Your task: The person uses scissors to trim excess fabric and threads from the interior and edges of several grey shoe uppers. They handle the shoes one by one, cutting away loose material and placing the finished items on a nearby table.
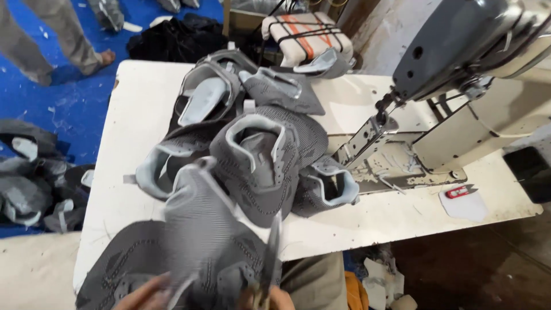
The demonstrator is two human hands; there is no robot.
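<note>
At the bottom of the frame, the left hand point(143, 294) grips a grey knit shoe upper point(195, 241). The right hand point(274, 298) has its fingers closed on scissors point(270, 258). More uppers point(258, 149) pile on the counter point(132, 132) above.

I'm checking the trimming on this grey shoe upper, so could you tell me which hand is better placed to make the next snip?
Probably the right hand: it holds the scissors over the grey shoe upper, while the left hand grips the fabric's edge.

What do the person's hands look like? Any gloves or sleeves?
Only a little shows at the bottom edge. The left hand and right hand are bare, with no gloves. No sleeves, rings or watch show in the part in view. Both hands are blurred, so finer details cannot be made out.
</note>
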